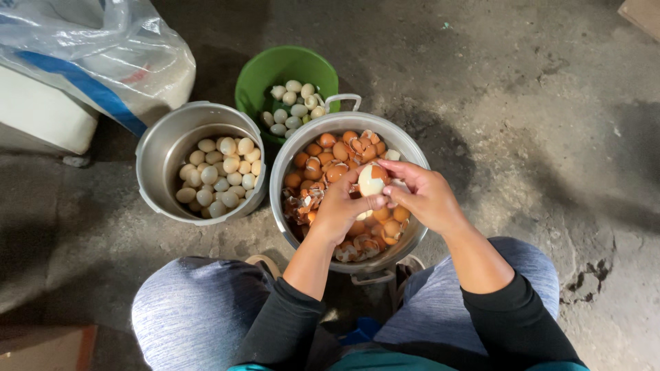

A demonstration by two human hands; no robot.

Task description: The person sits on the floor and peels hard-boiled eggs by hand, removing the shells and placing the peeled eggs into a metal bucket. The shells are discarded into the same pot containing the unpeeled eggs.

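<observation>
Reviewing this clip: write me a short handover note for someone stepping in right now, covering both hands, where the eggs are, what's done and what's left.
Left hand: holds a half-peeled egg from below, over the middle pot.
Right hand: fingertips on the egg's right side, picking at the shell.
Middle pot: brown unpeeled eggs mixed with loose shell pieces.
Left pot: a good layer of peeled pale eggs.
Green bucket: more peeled pale eggs.
Done: two containers hold peeled eggs; the egg in hand is mostly bare, with brown shell left near its top.
Left: finish this egg; many shelled eggs remain in the middle pot.
</observation>
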